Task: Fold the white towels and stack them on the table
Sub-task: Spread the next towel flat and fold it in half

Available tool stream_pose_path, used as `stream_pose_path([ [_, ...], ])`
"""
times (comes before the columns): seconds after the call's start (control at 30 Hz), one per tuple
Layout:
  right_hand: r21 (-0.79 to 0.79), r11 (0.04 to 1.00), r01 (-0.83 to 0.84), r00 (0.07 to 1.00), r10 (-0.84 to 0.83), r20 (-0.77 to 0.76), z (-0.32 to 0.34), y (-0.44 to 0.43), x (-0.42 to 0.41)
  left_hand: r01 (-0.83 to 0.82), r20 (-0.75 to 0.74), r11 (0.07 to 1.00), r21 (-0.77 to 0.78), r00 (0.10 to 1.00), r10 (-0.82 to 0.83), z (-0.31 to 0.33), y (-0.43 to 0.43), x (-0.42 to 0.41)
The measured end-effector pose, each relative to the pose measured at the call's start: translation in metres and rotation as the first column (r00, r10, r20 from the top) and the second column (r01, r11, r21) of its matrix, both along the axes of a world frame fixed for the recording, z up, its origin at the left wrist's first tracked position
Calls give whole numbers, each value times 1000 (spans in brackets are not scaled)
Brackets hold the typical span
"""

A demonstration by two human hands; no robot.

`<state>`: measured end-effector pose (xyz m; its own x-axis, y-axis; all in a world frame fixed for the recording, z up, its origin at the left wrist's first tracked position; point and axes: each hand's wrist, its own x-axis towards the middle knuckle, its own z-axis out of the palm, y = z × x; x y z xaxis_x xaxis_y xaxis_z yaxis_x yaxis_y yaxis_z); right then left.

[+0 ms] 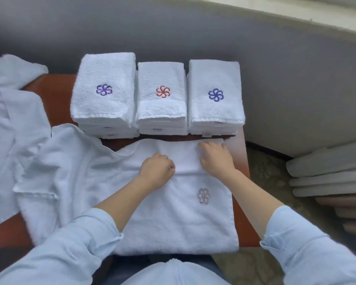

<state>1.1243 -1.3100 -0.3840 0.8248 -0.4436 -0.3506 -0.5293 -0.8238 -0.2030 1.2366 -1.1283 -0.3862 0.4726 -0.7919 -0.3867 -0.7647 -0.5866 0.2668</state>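
On the brown wooden table, the left hand pinches the white terry towel at its fold; the right hand lies bent-fingered just right, grip unclear.

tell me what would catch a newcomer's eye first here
Three stacks of folded white towels line the table at its far edge: the purple-emblem stack, red-emblem stack and blue-emblem stack. Nearer, the left hand pinches a spread towel at its fold while the right hand presses near its far edge.
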Motion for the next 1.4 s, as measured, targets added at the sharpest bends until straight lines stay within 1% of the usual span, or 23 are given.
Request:
stream_pose_path([
  [0.07, -27, 1000, -15, 999, 16, 42, -3, -2, -3, -15, 31, 999, 33, 999, 14, 0, -1, -8],
  [0.1, -27, 999, -26, 999, 27, 32, -3, -4, -4, -19, 40, 998, 54, 999, 17, 0, -2, -11],
  [0.2, -3, 999, -47, 997, 47, -59, -5, -13, -6, -34, 62, 996, 82, 998, 29, 1, -12, -13],
  [0.27, -38, 998, -58, 996, 55, -71, -4, -18, -6, -18, 100, 998, 66, 995, 11, -1, -17, -13],
  [0.33, -88, 990, -115, 990, 107, -87, -3, -20, -6, 8, 140, 998, 58, 990, -16, -2, -22, -12],
  [0.37, -86, 987, -135, 987, 126, -103, -3, -19, -6, 24, 149, 997, 75, 988, -35, -2, -24, -11],
  [0.43, -24, 989, -146, 982, 142, -128, -1, -18, -7, 61, 152, 989, 135, 985, -81, -4, -30, -6],
  [0.5, 94, 989, -117, 983, 129, -133, 2, -16, -10, 93, 142, 978, 188, 982, -120, -4, -35, -1],
  [0.57, 179, 982, -60, 993, 77, -92, 7, -17, -13, 109, 152, 973, 205, 978, -141, -5, -38, 3],
  [0.6, 186, 981, -47, 997, 57, -53, 11, -19, -13, 114, 165, 973, 203, 975, -149, -4, -40, 4],
  [0.67, 158, 987, -42, 999, 36, 39, 20, -23, -13, 113, 193, 980, 164, 970, -144, -2, -42, 7],
  [0.73, 111, 993, -28, 994, 16, 111, 30, -29, -12, 98, 251, 991, 91, 961, -118, 5, -43, 13],
  [0.83, 18, 1000, 9, 988, -11, 156, 46, -41, -10, 78, 299, 997, 14, 951, -78, 19, -40, 25],
  [0.97, -82, 995, 51, 968, -29, 249, 67, -55, 2, -10, 214, 980, -201, 975, 54, 44, -43, 41],
  [1.1, -177, 983, 47, 947, 13, 321, 84, -66, 17, -86, 185, 950, -300, 972, 146, 65, -50, 51],
  [1.2, -232, 973, 12, 946, 65, 318, 88, -73, 19, -82, 194, 951, -298, 970, 145, 70, -51, 56],
  [1.3, -259, 965, -49, 967, 111, 231, 86, -71, 11, -24, 188, 972, -234, 980, 70, 65, -47, 51],
  [1.4, -254, 964, -81, 980, 123, 154, 80, -66, -3, 12, 141, 977, -211, 990, 18, 57, -44, 37],
])
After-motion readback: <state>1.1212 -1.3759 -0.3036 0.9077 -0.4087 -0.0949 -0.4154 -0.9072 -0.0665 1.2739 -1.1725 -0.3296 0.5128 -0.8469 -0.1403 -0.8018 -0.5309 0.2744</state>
